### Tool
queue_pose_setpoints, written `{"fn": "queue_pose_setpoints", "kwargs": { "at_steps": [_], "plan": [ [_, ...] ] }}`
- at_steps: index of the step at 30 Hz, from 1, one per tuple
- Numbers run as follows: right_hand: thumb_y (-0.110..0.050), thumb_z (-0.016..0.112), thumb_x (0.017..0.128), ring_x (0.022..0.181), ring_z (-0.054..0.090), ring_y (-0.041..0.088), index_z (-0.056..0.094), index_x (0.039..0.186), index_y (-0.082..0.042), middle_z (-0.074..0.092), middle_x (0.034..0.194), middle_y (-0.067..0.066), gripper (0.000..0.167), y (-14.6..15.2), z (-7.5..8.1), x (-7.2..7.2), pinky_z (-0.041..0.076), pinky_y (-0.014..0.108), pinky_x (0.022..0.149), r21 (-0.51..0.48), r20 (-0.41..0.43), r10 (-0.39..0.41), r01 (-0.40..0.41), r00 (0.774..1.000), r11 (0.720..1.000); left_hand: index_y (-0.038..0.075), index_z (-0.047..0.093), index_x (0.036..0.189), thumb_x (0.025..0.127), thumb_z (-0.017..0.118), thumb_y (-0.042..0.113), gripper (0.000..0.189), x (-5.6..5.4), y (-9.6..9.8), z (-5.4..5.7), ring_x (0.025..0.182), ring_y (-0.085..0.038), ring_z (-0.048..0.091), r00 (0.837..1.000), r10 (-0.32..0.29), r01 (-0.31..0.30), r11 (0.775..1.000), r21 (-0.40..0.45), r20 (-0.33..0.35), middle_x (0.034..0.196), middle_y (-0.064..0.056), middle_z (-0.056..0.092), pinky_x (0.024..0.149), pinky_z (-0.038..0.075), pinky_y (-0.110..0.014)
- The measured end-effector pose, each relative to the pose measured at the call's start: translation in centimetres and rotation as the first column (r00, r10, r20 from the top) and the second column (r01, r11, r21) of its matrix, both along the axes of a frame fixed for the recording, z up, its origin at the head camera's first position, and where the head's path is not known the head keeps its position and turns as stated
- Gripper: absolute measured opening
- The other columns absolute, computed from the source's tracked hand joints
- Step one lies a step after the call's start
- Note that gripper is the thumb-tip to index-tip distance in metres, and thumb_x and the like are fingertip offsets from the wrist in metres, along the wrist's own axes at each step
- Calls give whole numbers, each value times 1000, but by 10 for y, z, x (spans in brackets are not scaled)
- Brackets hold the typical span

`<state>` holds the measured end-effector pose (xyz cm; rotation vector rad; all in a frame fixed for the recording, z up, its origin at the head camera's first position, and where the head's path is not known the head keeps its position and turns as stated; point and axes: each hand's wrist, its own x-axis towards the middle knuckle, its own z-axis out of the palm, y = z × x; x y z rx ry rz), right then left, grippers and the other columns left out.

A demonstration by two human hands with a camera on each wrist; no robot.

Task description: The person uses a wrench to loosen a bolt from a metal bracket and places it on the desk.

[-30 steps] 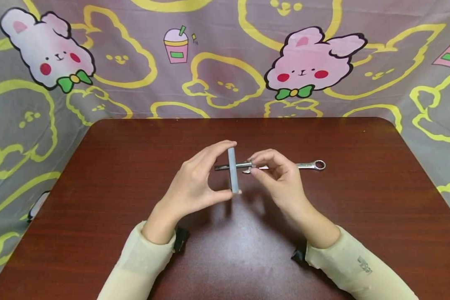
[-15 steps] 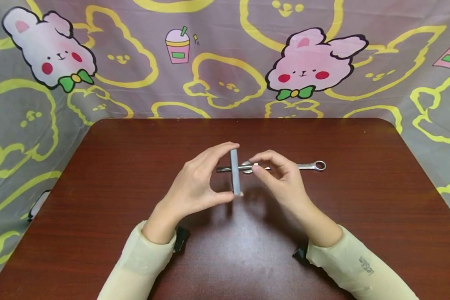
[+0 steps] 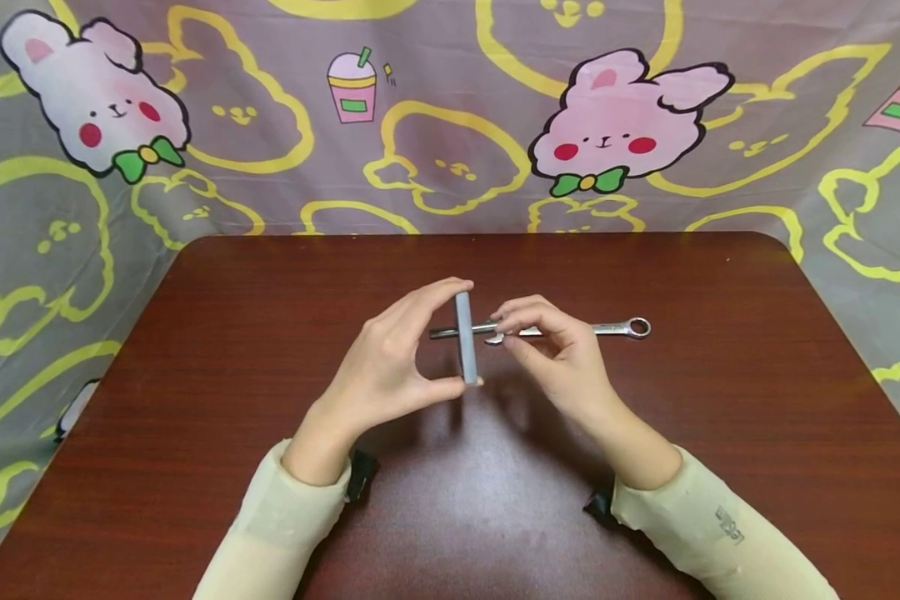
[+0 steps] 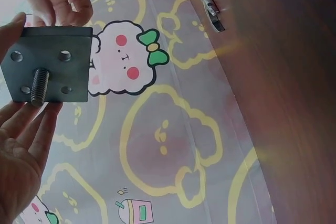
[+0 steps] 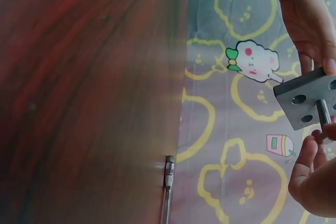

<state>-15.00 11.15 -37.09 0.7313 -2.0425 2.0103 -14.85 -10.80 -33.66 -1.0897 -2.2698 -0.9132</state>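
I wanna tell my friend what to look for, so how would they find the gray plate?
Start with the big reddish-brown table, then find the person's left grip above its middle. It holds the gray plate by opposite edges. Unlike the long shiny wrench lying on the table, the plate is a flat slab with four holes around a threaded rod.

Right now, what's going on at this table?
A person's left grip holds a grey plate on edge by its opposite edges, up off the table. A threaded rod passes through its middle and sticks out both sides. The right grip pinches the rod's other end; whether a nut or head sits there is hidden. A wrench lies on the table, unheld.
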Motion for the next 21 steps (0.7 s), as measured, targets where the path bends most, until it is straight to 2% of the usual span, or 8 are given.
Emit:
{"fn": "queue_pose_setpoints", "kwargs": {
  "at_steps": [3,6,11,16,18,21],
  "plan": [
    [16,65,83,100,63,10,66,101,12,67,105,-5,19,1,0,0,58,22,79,-9,20,19,-18,1000,1000,4,49,140,61,91,18,91,0,0,0,125,-21,58,1000,0,0,1000,-5,0,137,-9,60,104,49,-36],
    [9,65,88,96,63,8,67,107,11,69,103,-4,20,1,0,0,57,20,79,0,69,14,-14,997,1000,5,49,140,61,91,18,91,1,0,-1,125,-21,58,1000,0,-1,1000,-11,-3,137,-9,59,104,49,-36],
    [-3,61,95,80,63,5,68,110,7,72,98,-7,19,1,0,0,54,21,69,18,144,-28,26,989,1000,4,50,140,60,92,19,92,1,0,-3,125,-21,58,1000,-7,7,1000,-19,-4,137,-10,59,104,49,-37],
    [-5,57,98,70,60,5,69,106,7,71,89,-11,19,-1,-1,0,53,21,63,15,143,-70,68,987,998,5,50,140,60,93,21,92,1,1,-4,126,-21,58,1000,-11,11,1000,-18,-2,138,-9,59,104,49,-37],
    [-4,58,98,74,62,6,68,105,9,71,90,-11,18,-1,-2,0,54,20,65,-6,133,-65,66,989,998,5,50,140,60,93,21,92,1,1,-4,126,-21,58,1000,-10,10,1000,-19,-4,138,-9,59,104,50,-37],
    [5,62,92,86,61,8,66,104,12,69,98,-9,15,-1,-3,0,54,19,72,-12,57,-40,41,998,999,5,50,140,61,92,21,91,1,1,-4,125,-21,59,1000,-3,3,1000,-19,-6,138,-9,59,104,50,-37]
  ]
}}
